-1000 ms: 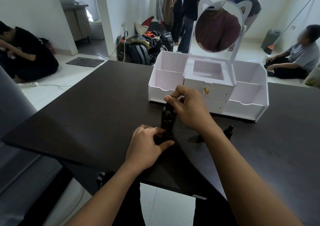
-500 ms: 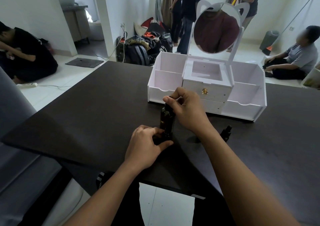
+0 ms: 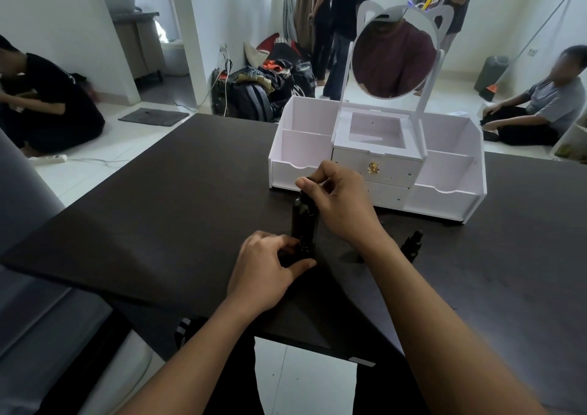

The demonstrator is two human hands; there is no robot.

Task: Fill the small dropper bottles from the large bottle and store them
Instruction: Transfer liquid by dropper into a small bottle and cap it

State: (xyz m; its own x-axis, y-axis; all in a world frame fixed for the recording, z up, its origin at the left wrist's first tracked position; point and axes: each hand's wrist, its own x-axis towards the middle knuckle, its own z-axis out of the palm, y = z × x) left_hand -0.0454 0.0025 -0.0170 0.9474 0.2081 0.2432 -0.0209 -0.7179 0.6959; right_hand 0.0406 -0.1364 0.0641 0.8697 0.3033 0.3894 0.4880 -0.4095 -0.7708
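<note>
In the middle of the frame, the large bottle (image 3: 305, 221) is tipped upside down, its neck pointing down at a small dropper bottle (image 3: 297, 254) on the dark table (image 3: 158, 211). The right hand (image 3: 340, 202) grasps the large bottle's upper end with its fingers wrapped around it. The left hand (image 3: 266, 268) grasps the small bottle low down, thumb on one side and fingers on the other, so it cannot tip.

This looks like the pouring step. To do it well, keep the two mouths lined up, hold the small bottle flat on the table, and pour slowly. Both bottles are dark, so I cannot tell how full they are.

A second dropper bottle (image 3: 413, 244) stands to the right, just behind the right arm, with its cap on.

Farther back, in the upper middle, sits the white organizer (image 3: 444, 198) with a round mirror (image 3: 394, 59) on top. Its side boxes look empty, and its drawer with a gold knob (image 3: 374, 168) is closed. No bottle is stored there yet.
</note>
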